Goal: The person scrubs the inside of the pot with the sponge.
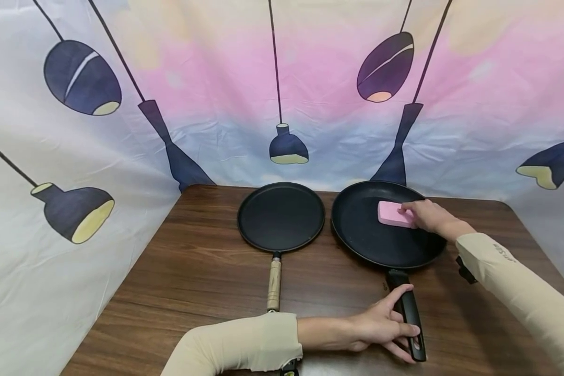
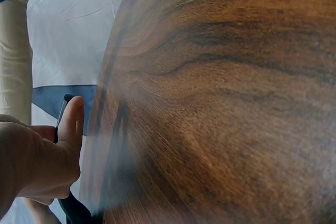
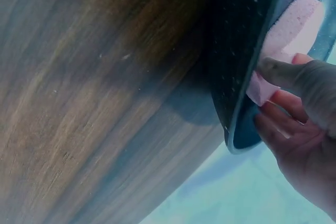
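On the right of the table, a large black frying pan [image 1: 362, 230] points its black handle [image 1: 410, 308] toward me. My left hand [image 1: 378, 326] grips that handle, thumb and fingers on either side of it; the left wrist view shows the same hand [image 2: 44, 156] from the side. Inside the pan, my right hand [image 1: 430, 215] pinches a pink sponge [image 1: 390, 213] against the cooking surface. In the right wrist view the thumb presses into the sponge [image 3: 294, 24] close by the pan's rim [image 3: 231, 142].
Left of the large pan lies a smaller flat black pan [image 1: 282, 216] with a wooden handle [image 1: 274, 284], its lower end by my left sleeve [image 1: 244, 339]. Both pans are on a brown wood-grain table [image 1: 192, 261]. Behind it hangs a cloth backdrop [image 1: 225, 104] printed with lamps.
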### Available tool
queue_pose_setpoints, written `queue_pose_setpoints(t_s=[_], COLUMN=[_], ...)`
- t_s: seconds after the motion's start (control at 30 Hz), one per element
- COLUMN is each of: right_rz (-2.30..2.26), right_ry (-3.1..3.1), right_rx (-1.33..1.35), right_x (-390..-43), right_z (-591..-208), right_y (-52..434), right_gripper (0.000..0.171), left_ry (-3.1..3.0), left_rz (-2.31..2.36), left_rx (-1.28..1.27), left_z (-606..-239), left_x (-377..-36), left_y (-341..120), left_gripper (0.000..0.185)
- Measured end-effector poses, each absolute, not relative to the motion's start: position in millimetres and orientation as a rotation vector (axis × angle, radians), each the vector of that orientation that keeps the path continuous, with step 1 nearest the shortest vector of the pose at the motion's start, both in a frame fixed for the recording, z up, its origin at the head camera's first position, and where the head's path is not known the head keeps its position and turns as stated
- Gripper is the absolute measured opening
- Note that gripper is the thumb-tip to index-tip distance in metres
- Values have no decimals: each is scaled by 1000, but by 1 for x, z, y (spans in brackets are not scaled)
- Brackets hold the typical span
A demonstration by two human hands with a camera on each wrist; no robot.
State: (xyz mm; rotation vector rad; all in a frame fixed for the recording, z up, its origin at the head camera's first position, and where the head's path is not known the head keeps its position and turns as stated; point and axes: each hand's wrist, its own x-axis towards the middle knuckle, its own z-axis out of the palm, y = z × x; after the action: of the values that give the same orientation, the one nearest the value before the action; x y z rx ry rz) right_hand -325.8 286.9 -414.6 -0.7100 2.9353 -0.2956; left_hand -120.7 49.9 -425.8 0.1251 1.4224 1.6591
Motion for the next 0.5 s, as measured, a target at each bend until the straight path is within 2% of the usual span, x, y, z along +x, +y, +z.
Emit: queue_pose_setpoints(t_s=[0.33,0.5], right_rz=[-362,-464], right_ry=[2847,2758], right_rx=[-846,-933], right_x=[-291,-271], right_z=[-412,-411], right_y=[306,297], right_gripper=[39,41], left_ry=[1409,1414], left_rz=[1669,1667], left_rx=[132,141], left_z=[-430,-429], left_x=[-121,-121], left_y=[52,55], left_gripper=[74,77])
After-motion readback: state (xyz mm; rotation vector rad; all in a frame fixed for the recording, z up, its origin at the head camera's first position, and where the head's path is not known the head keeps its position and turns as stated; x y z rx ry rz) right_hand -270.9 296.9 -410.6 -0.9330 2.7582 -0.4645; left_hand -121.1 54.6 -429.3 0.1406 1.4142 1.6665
